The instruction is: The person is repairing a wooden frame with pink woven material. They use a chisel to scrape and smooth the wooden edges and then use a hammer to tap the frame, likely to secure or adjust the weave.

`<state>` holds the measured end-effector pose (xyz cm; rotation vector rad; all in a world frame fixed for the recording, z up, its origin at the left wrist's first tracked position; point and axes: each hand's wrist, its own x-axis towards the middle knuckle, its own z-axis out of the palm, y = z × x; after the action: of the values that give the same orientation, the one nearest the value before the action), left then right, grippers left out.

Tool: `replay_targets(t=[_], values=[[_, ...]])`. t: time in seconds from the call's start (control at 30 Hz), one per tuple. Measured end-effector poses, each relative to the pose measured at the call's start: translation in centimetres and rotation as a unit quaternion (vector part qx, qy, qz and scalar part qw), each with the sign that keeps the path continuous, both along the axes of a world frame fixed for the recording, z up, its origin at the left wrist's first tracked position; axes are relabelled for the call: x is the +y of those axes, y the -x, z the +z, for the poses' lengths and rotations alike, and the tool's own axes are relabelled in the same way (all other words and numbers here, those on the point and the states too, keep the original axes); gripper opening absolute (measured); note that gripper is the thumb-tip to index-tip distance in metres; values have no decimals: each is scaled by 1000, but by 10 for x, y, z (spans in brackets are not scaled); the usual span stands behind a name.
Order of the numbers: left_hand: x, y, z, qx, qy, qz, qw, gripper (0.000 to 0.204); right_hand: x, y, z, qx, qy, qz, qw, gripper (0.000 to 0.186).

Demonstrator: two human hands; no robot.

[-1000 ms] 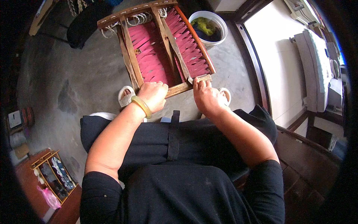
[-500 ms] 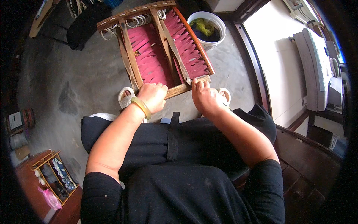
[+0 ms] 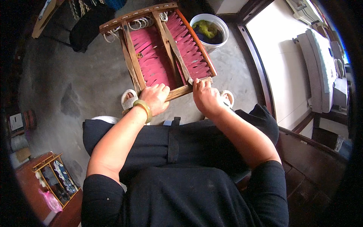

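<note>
A wooden frame with a row of looped white cords along its far bar lies in front of me, over pink slit material edged by an orange-brown rail. My left hand, with a pale jade-like bangle at the wrist, is curled over the near crossbar at its left part. My right hand grips the same crossbar toward its right end, beside the slat joint. My white sandals show on the floor either side of the frame's near end, behind my hands.
A white bucket holding yellow-green and dark material stands right of the frame. A dark bulky object lies back left. A doorway threshold leads to pale flooring and a bed-like piece at right. A small rack sits lower left.
The near end of the frame and both my hands have shifted very slightly leftward in the picture. Both hands keep their hold on the crossbar.
</note>
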<state>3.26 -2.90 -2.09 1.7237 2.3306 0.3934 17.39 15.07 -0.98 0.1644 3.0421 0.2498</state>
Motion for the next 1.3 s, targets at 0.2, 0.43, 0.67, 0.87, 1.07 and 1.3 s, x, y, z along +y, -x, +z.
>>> replay_targets(t=[0.2,0.43,0.67,0.87,1.07,1.3], values=[[3,-2,3,5,4,-2,1000,32,-9,-17,4,-11,-20,23,999,31],[1,-3,3,5,19,5,1000,32,-4,-3,-3,20,-19,-6,1000,25],[0,-2,-3,14,0,9,1000,32,-9,-9,0,22,7,-6,1000,24],[-1,-2,0,5,5,1,1000,31,-7,-5,-4,15,-8,-11,1000,27],[1,-2,-1,5,3,1,1000,31,-9,-9,2,-4,-16,1,1000,25],[-1,-2,0,0,-4,3,1000,31,-6,-1,12,-5,-19,16,1000,28]])
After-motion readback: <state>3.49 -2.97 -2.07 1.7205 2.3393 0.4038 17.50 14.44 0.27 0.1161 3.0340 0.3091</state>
